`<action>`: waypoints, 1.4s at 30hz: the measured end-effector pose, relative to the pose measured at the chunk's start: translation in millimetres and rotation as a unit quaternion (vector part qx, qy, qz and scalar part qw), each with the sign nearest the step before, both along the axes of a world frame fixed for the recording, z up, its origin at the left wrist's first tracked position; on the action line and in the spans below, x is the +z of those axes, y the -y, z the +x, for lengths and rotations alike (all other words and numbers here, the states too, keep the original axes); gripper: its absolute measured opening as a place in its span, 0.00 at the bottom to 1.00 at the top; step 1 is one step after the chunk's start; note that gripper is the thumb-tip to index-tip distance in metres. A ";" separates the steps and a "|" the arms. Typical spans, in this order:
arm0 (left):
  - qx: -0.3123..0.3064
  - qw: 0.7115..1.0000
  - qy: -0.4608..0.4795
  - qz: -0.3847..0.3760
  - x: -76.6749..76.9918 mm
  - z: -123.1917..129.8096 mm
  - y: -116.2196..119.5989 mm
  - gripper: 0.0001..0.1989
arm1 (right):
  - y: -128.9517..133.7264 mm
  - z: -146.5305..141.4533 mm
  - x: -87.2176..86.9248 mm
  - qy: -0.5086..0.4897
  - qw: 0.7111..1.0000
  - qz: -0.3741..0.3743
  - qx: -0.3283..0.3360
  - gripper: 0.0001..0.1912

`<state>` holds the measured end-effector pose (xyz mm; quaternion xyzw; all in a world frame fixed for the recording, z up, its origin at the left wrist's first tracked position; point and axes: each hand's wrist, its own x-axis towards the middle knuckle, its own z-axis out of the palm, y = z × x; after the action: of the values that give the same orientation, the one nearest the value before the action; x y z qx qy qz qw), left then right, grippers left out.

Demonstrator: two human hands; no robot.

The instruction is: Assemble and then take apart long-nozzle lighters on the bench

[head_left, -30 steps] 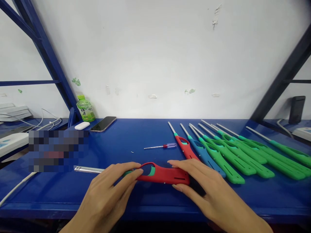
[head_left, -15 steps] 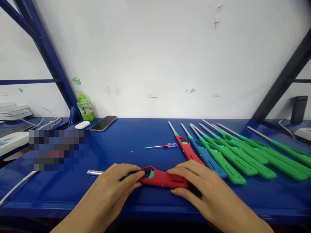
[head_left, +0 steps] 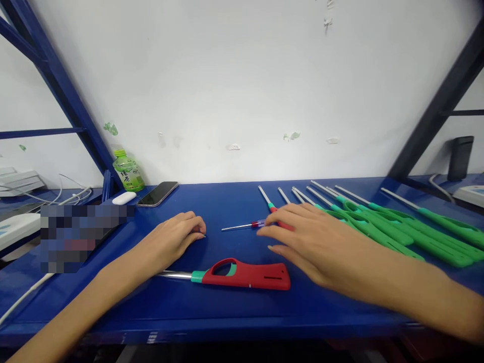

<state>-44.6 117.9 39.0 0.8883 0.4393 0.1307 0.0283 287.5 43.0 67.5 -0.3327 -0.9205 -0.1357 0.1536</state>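
Observation:
A red gas lighter with a teal trigger and collar lies flat near the table's front edge, its metal tube pointing left and partly behind my left forearm. My left hand rests on the table above that tube, fingers curled and fingertips together; whatever is between them is hidden. My right hand hovers at the handle of a small screwdriver, thumb and fingers apart. It covers part of the handle, a second red lighter and other lighters behind it.
Several green lighters lie in a slanted row on the right of the blue table. At the back left are a phone, a white case and a green bottle. A white cable runs along the left.
Both hands have let go of the red lighter, which stays lying in front. My left hand moved up to where a tiny metal piece lay; my right hand moved up to the screwdriver handle.

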 end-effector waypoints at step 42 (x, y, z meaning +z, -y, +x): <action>-0.075 0.972 0.202 0.091 -5.7 118.8 66.7 0.07 | -25.1 7.9 12.6 -0.561 0.793 -0.213 0.107 0.19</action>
<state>74.2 51.2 33.3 0.8728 0.3430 0.3443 0.0447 295.4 68.1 80.1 -0.2743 -0.7083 0.2912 0.5816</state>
